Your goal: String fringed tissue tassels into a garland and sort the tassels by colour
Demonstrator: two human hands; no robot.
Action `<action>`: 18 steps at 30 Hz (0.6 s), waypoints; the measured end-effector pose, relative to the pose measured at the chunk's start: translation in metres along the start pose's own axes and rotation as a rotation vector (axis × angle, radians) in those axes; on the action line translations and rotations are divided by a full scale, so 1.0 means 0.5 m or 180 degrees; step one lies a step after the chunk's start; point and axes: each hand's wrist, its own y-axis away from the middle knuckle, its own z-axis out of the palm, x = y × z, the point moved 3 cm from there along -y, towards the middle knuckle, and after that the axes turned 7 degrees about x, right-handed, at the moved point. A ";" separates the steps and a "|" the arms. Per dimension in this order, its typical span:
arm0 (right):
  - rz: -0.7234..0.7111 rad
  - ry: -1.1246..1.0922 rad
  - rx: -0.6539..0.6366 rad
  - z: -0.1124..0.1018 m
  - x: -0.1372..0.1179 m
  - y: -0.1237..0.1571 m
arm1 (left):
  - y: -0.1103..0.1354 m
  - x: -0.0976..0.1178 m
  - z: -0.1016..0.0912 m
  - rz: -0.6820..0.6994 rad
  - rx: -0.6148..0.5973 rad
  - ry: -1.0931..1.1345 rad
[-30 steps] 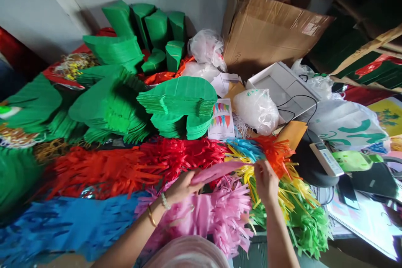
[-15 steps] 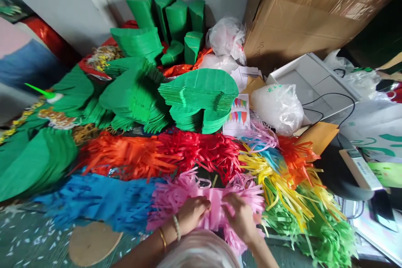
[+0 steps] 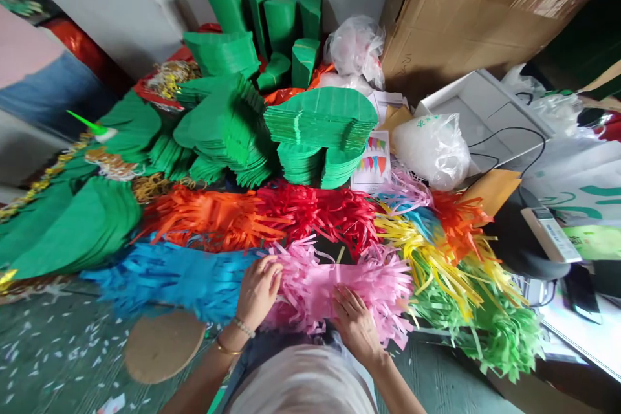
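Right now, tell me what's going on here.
A person has both hands on a pink paper fringe: the left hand at its end, beside a blue fringe, and the right hand on its lower edge. An orange fringe and a red fringe lie beyond, below stacks of green cut-paper shapes.

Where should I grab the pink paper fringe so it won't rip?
Hold the smooth, uncut band along the middle of the pink paper fringe, coming from the near side, where the left hand and right hand are. That band looks solid and wide, while the thin cut strands along its edges look easy to tear.
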 end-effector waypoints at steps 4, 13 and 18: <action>0.0301 -0.0133 0.0064 -0.017 -0.017 -0.012 | 0.013 0.093 0.011 0.0430 -0.0361 0.0792; -0.0435 0.0554 0.0401 0.020 -0.013 0.002 | 0.060 0.112 0.155 0.1137 -0.1069 0.0456; 0.0631 -0.0067 -0.0038 -0.006 0.028 -0.003 | 0.033 0.087 0.147 0.1002 -0.0982 0.0467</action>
